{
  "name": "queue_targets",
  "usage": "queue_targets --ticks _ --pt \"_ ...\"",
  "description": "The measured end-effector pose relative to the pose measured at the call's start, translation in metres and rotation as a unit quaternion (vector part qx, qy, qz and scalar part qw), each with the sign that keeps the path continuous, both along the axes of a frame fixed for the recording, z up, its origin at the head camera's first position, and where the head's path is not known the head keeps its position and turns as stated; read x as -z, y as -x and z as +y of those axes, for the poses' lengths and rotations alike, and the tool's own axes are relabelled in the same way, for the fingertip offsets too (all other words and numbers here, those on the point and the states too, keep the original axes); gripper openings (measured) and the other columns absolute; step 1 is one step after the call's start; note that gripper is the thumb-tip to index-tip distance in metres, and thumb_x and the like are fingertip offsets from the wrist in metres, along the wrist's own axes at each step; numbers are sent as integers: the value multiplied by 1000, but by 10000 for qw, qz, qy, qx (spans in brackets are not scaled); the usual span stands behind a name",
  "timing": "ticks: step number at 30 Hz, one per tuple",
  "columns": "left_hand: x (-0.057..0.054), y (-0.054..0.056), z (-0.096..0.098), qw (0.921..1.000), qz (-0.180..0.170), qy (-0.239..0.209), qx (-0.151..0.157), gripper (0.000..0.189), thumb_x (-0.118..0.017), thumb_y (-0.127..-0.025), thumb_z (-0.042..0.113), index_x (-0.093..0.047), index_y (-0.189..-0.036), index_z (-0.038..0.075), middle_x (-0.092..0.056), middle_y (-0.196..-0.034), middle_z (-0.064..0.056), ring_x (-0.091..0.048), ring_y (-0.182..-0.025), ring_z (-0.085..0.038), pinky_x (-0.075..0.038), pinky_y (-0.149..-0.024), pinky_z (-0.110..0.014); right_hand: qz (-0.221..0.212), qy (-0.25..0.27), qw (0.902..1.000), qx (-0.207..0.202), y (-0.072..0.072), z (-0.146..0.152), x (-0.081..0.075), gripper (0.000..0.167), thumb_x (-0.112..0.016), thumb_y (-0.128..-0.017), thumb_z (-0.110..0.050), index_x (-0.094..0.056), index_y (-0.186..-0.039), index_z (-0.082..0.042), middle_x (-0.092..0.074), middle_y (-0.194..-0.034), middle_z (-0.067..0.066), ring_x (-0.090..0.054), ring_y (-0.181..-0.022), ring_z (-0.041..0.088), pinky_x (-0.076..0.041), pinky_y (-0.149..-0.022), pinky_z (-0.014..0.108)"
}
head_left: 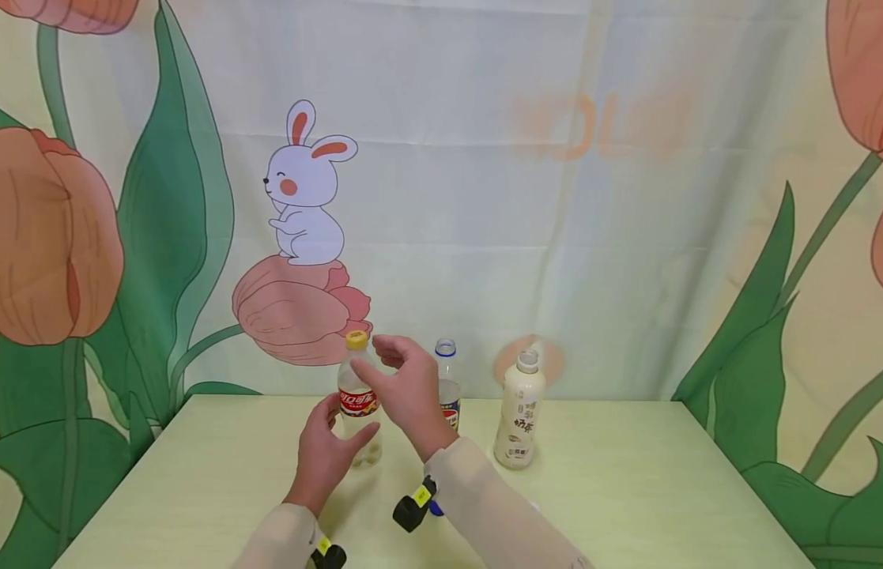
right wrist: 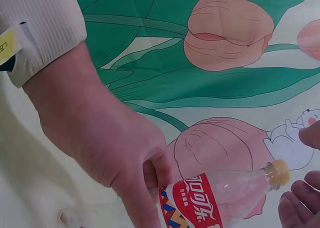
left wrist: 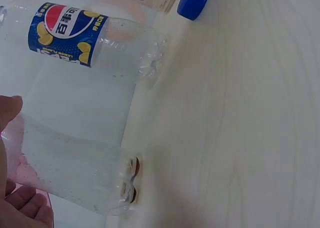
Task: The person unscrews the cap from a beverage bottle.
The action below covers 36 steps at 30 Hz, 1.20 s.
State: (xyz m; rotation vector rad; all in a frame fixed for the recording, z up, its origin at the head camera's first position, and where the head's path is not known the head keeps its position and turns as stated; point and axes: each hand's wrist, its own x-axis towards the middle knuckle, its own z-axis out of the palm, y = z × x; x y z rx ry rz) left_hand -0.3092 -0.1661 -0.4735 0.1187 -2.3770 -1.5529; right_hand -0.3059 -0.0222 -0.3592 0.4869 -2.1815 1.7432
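A clear plastic cola bottle (head_left: 360,401) with a red label (right wrist: 191,203) and a yellow cap (head_left: 356,340) stands upright on the table. Around its middle, at label height, my left hand (head_left: 322,454) holds it, thumb on one side and fingers on the other. My right hand (head_left: 413,391) is raised beside the bottle's neck, thumb and fingers parted, with nothing between them. The yellow cap sits on the neck, a short gap from the right fingertips (right wrist: 300,193). Behind my right hand stands an uncapped clear bottle (left wrist: 120,43) with a blue lemon-flavour label.
A cream milk-tea bottle (head_left: 519,415) stands to the right on the pale table (head_left: 626,490). A blue bottle cap (left wrist: 193,2) lies on the tabletop, mostly hidden by my right wrist in the head view. A printed tulip-and-rabbit curtain (head_left: 441,197) hangs behind the table.
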Motion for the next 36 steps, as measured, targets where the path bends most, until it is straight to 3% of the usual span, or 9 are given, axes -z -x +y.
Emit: queue_targets --ticks 9,19,26,36 --pt "2 9 1 9996 -289 -11 -37 86 -82 -88 36 -35 -154 9 -44 -157 -16 -40 -148 -41 -34 -121 -58 248 283 9989 270 20 -20 -9 41 -82 -88 -32 -71 -123 -12 -72 -123 4 -66 -111 19 -57 -97 38" --pt "6 20 -1 9993 -329 -170 -64 81 -83 -87 26 -38 -151 6 -52 -150 -21 -48 -141 -42 -39 -119 -57 -233 58 9990 389 40 -27 -7 44 -84 -85 -42 -73 -119 -16 -74 -113 -2 -67 -106 15 -60 -93 34" --pt "6 20 0 9996 -251 17 -96 71 -83 -87 26 -47 -145 5 -58 -145 -20 -57 -133 -41 -47 -112 -56 -469 250 9985 142 45 -29 -6 38 -84 -85 -38 -76 -114 -17 -75 -98 -5 -69 -91 10 -62 -86 30" --pt "11 22 -1 9995 -25 277 -128 70 -85 -85 27 -49 -140 2 -64 -137 -21 -62 -126 -38 -51 -108 -53 -484 -138 9985 195 47 -28 -9 31 -85 -85 -33 -77 -111 -19 -76 -96 -5 -70 -88 10 -62 -84 31"
